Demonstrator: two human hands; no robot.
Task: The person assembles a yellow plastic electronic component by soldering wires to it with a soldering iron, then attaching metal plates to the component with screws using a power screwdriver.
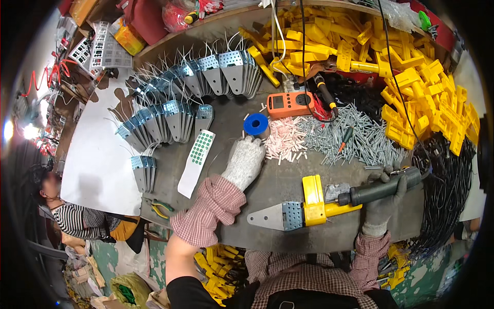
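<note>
My right hand [387,198], in a grey glove, grips a black electric screwdriver [378,186]. Its tip points left at a yellow plastic handle [315,202], which lies on the table joined to a grey pointed metal plate [266,217] with a perforated blue-silver bracket. My left hand [245,160], in a pale knitted glove, reaches in at the left edge of a pile of small pink-white tubes [284,136], just below a blue-ended spool [256,125]. Its fingers are bunched, and whatever they pinch is hidden.
Loose screws [339,134] lie beside an orange meter [290,104]. Yellow handles [411,92] heap at the right, above black cables [445,190]. Wired metal plates [175,121] stand in rows at the left, near a sticker sheet [196,162] and pliers [160,208]. Another person [77,219] sits left.
</note>
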